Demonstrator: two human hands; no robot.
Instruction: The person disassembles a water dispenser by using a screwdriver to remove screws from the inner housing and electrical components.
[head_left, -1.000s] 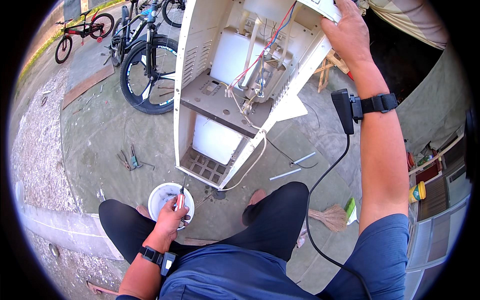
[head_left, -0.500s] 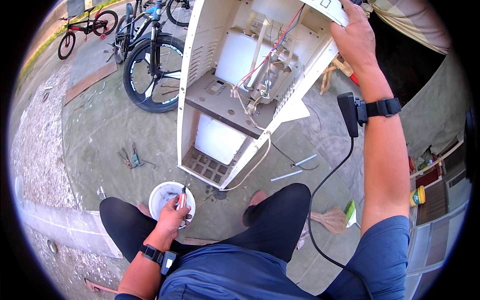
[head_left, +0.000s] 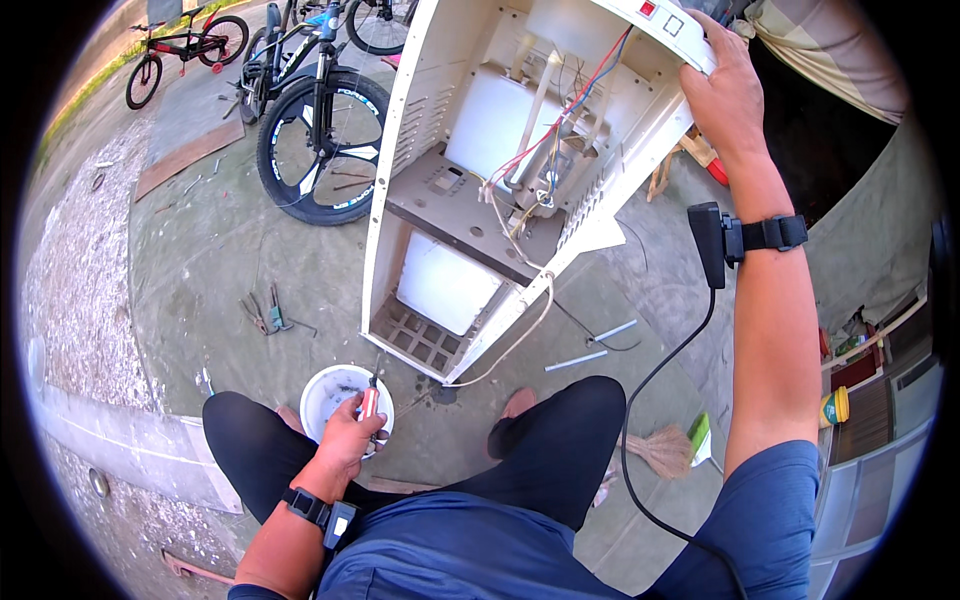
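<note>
My right hand [head_left: 728,95] is closed around the top right corner of a tall white appliance cabinet [head_left: 655,165], apparently a water dispenser, which stands tilted. Its open side faces me, showing a metal cylinder [head_left: 548,190], pale tubes and red and blue wires [head_left: 585,95]. A red switch [head_left: 648,9] sits on the top edge. In my left hand [head_left: 350,438] is a screwdriver [head_left: 371,402] with a red and white handle, its shaft pointing away from me. That hand is above a white bucket [head_left: 312,402] between my knees, with dark bits inside. The screwdriver is apart from the cabinet.
Pliers and other hand tools [head_left: 268,312] lie on the floor to the left. Bicycles [head_left: 325,145] stand at the back left. A pale cord [head_left: 540,318] trails from the cabinet near two white strips [head_left: 590,352]. A broom [head_left: 660,450] lies at the right.
The cabinet's top and my right hand have shifted slightly right and nearer, bringing the red switch into sight. The view has also shifted a little. My left hand keeps its hold on the screwdriver.
</note>
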